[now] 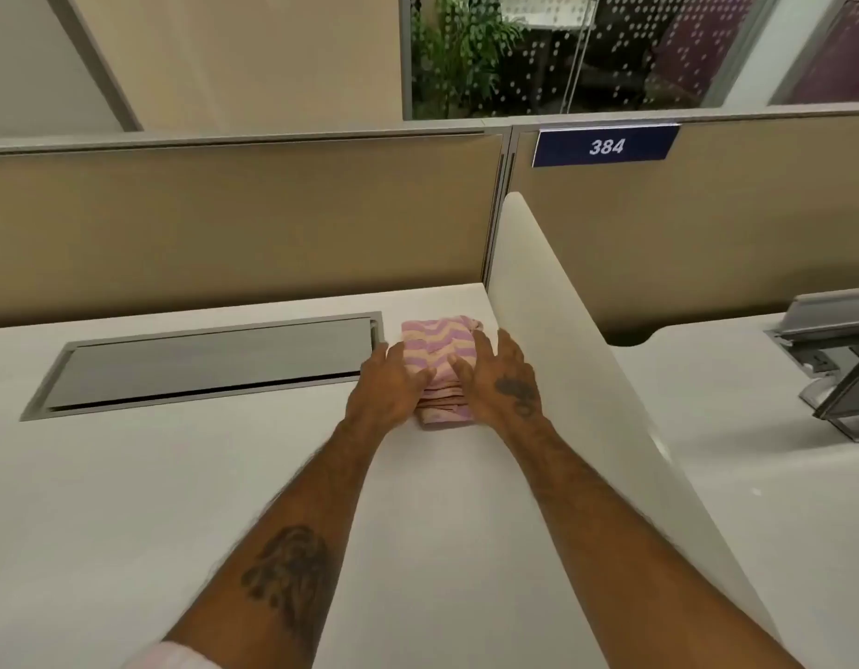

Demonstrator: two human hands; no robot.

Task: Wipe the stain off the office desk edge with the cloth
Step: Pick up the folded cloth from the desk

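Note:
A folded cloth [435, 347] with pink and purple wavy stripes lies on the white office desk [176, 475], near its back right corner. My left hand [391, 386] rests on the cloth's left side, fingers spread and pressing down. My right hand [502, 379] lies on its right side, fingers apart, thumb on the fabric. Both hands cover the cloth's lower half. No stain is visible on the desk.
A grey cable-tray lid [210, 364] is set into the desk left of the cloth. A white divider panel [562, 340] rises just right of my right hand. Beige partition walls [225, 224] stand behind, with a blue sign reading 384 [606, 146]. A metal stand [837, 369] sits on the neighbouring desk.

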